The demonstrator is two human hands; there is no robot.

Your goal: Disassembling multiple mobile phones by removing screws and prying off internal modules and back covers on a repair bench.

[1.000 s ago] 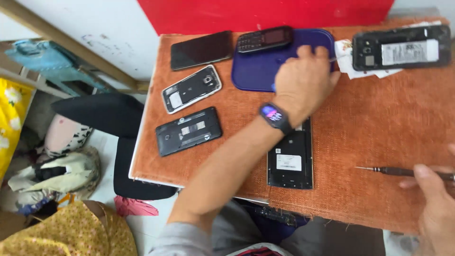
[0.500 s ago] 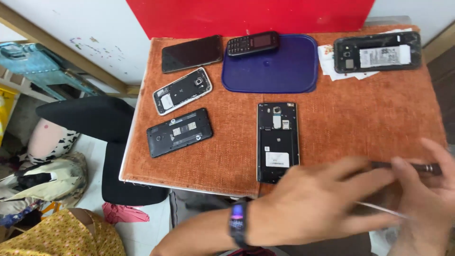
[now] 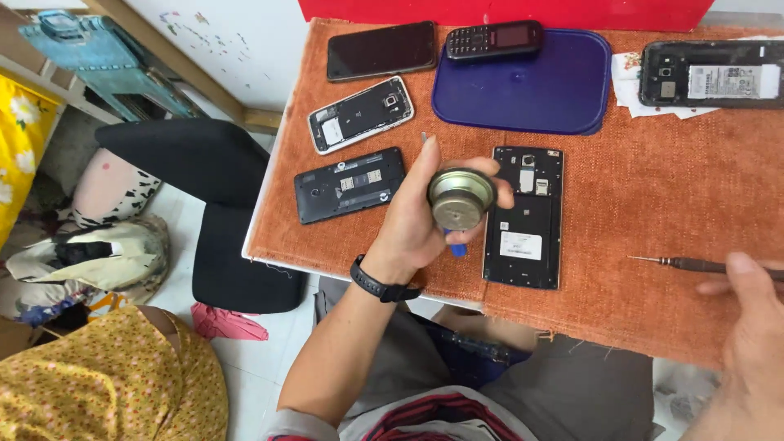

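My left hand (image 3: 412,224) is raised above the orange cloth (image 3: 653,196) and grips a round grey metal disc (image 3: 461,198), with a small blue piece (image 3: 458,245) showing under the fingers. Just right of it lies an opened black phone (image 3: 524,216) with its back off. At the frame's right edge my right hand (image 3: 755,335) holds a thin black screwdriver (image 3: 702,264), its tip pointing left over the cloth.
Two more opened phones (image 3: 361,113) (image 3: 349,184) lie at the left of the cloth, a black smartphone (image 3: 381,50) and a keypad phone (image 3: 494,39) at the back. A blue tray (image 3: 523,94) and another opened phone (image 3: 712,73) sit at the back right. A black stool (image 3: 196,155) stands left.
My left hand has come from near my right hand to the middle and now holds up the round metal disc. The right hand has stayed at the right with the screwdriver.
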